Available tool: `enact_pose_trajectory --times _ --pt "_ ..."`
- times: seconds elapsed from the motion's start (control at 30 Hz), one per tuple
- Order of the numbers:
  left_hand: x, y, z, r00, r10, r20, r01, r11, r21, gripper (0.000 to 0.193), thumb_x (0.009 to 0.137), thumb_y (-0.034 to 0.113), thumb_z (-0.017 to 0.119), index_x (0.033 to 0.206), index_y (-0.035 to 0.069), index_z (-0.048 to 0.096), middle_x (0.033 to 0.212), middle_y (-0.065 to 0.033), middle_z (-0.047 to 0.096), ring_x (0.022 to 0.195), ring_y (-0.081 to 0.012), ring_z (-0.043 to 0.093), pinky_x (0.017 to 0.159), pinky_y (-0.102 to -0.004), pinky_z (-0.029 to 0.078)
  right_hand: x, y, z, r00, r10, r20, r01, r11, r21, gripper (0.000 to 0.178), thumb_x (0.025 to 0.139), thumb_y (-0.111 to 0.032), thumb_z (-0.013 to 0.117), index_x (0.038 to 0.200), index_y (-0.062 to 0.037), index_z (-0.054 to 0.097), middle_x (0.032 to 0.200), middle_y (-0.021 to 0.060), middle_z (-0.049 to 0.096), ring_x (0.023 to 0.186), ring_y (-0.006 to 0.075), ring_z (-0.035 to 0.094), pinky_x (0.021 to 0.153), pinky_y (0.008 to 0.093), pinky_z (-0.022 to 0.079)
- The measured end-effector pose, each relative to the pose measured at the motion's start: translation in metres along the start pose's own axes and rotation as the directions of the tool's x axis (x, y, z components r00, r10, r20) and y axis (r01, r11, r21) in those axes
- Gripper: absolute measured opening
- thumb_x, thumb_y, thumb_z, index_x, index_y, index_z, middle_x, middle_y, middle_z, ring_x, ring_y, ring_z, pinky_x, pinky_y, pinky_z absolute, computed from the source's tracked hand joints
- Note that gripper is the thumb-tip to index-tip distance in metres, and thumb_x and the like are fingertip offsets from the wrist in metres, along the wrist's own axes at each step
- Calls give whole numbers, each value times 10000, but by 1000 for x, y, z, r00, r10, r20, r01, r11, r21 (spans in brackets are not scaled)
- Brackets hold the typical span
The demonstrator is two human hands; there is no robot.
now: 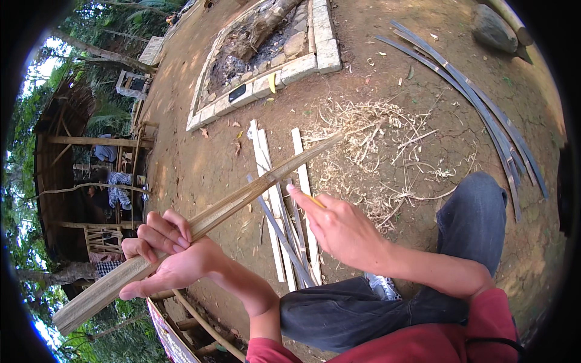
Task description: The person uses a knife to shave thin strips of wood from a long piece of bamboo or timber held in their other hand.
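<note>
A long split bamboo piece (233, 199) slants across the view from the lower left to the upper middle. My left hand (172, 260) is closed around its lower part, the thumb beneath and the fingers over the top. In my right hand (348, 233) is a knife with a yellow handle (316, 200), gripped with the thumb stretched forward. Its small blade end meets the bamboo's underside near the middle, though most of the blade is hard to make out. Beneath the bamboo, pale bamboo strips (305, 209) and a few darker ones lie on the ground.
Curled shavings (369, 139) cover the dirt beyond my right hand. Dark long strips (478, 103) lie at the right near a large stone (494, 28). A stone-edged fire pit (302, 69) carries a black phone (237, 92) and a yellow object (272, 83). People sit in a wooden hut (91, 140) at left.
</note>
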State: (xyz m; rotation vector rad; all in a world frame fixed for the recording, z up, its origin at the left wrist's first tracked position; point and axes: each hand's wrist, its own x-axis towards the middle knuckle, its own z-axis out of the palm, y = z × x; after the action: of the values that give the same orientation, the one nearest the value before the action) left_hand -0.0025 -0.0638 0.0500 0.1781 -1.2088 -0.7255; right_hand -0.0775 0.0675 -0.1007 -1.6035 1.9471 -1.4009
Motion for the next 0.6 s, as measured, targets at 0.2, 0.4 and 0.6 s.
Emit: enact_pose_trajectory --times 0.2,0.4,0.6 --pt "2 -3 1 1000 2 -30 -2 1000 8 679 885 780 298 682 132 276 470 13 172 424 -93 166 337 -214 190 -4 -5 3 993 -103 -62 105 994 28 654 820 90 493 1454 3 360 917 263 590 543 245 640 491 329 581" --pt "-1 0 1 1000 -3 -31 2 1000 -21 685 880 782 312 682 127 282 468 14 171 417 -95 164 338 -219 185 -7 -11 1 1000 -24 -12 24 998 59 644 845 79 493 1465 -7 341 919 244 580 569 251 647 512 332 590" --pt "-5 3 6 1000 1 -29 -1 1000 10 686 880 783 312 676 128 279 466 19 171 413 -91 150 342 -213 190 -5 26 17 999 40 -21 -40 999 23 621 852 79 485 1454 32 337 872 238 582 556 222 617 484 313 565"
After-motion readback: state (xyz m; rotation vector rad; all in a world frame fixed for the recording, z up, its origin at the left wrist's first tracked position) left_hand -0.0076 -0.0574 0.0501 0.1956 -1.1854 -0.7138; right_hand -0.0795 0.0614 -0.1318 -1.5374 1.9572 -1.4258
